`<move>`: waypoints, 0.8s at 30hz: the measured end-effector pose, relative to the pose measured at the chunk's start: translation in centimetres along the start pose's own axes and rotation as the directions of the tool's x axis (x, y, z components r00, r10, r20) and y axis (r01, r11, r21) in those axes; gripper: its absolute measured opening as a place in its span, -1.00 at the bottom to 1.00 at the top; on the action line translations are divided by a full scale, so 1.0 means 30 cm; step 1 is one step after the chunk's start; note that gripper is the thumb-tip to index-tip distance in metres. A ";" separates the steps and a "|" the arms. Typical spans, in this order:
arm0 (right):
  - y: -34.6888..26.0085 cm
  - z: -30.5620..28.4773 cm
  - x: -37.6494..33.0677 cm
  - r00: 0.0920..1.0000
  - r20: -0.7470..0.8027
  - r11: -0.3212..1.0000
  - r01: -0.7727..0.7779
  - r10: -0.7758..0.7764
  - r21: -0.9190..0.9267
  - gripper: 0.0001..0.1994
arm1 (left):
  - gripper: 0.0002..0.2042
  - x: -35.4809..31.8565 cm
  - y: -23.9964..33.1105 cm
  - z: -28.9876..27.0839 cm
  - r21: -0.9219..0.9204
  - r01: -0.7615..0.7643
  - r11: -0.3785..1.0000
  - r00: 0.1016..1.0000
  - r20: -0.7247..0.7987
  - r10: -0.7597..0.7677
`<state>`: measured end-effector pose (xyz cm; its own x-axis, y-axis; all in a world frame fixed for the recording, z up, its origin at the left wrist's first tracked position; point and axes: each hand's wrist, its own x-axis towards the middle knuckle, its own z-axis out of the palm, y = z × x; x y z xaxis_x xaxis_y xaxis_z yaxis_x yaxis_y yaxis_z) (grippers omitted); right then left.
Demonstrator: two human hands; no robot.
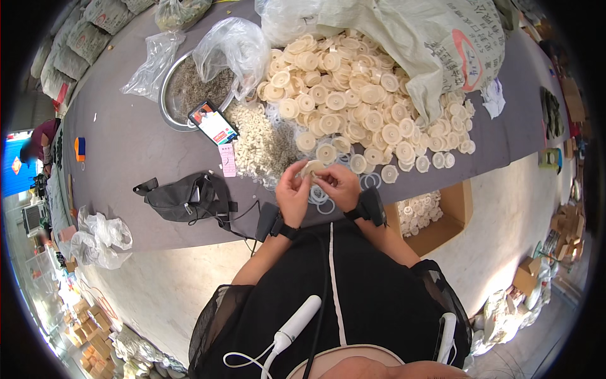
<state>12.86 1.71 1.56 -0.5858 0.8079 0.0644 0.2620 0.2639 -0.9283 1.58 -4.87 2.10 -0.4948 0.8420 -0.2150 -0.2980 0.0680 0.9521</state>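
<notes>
Close to the table's near edge, a round cream plastic disc [312, 167] is held between both hands. My left hand [292, 194] pinches it from the left side. My right hand [341, 189] has its fingers closed at the disc's lower right; any small part between those fingertips is too small to make out. Beyond the hands spreads a large heap of similar cream discs [353, 82]. Translucent rings [325, 205] lie under and beside my hands. Left of them is a pile of small cream plastic pieces [249, 139], with small greyish parts [282, 151] next to it.
A metal bowl [165, 104] of small dark parts stands at the far left, a phone [213, 123] leaning by its rim. A black bag [189, 201] with a cable lies left. A woven sack [435, 44] covers the heap's back. Below the table edge, a cardboard box [457, 208] holds discs.
</notes>
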 end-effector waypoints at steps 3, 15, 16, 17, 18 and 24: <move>-0.006 0.004 0.008 0.992 -0.128 1.000 -0.016 0.017 0.011 -0.75 | -0.75 -0.006 0.010 0.002 -0.007 -0.022 1.000 1.000 0.017 0.022; 0.103 0.017 -0.016 0.933 0.185 0.709 -0.356 0.309 0.609 -0.73 | -0.75 -0.044 0.059 0.022 -0.081 0.014 0.997 0.994 0.108 -0.005; 0.109 0.023 -0.017 0.937 0.191 0.699 -0.345 0.291 0.626 -0.75 | -0.75 -0.044 0.055 0.018 -0.081 0.013 0.997 0.994 0.106 -0.005; 0.113 0.031 -0.015 0.942 0.201 0.688 -0.335 0.270 0.643 -0.77 | -0.75 -0.040 0.047 0.009 -0.080 0.035 0.996 0.992 0.125 -0.025; 0.114 0.037 -0.015 0.941 0.210 0.687 -0.337 0.266 0.644 -0.77 | -0.74 -0.037 0.040 -0.001 -0.078 0.056 0.995 0.989 0.143 -0.045; 0.155 0.059 -0.046 0.877 0.301 0.533 -0.469 0.374 0.704 -0.80 | -0.74 -0.024 -0.019 -0.060 0.015 0.062 0.998 0.979 0.192 -0.063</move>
<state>13.53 0.89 -3.51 -0.6468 0.6486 -0.4012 -0.1254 -0.6093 -0.7829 0.64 -6.50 1.31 -0.3085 0.9232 -0.2291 -0.3157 0.1279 0.9402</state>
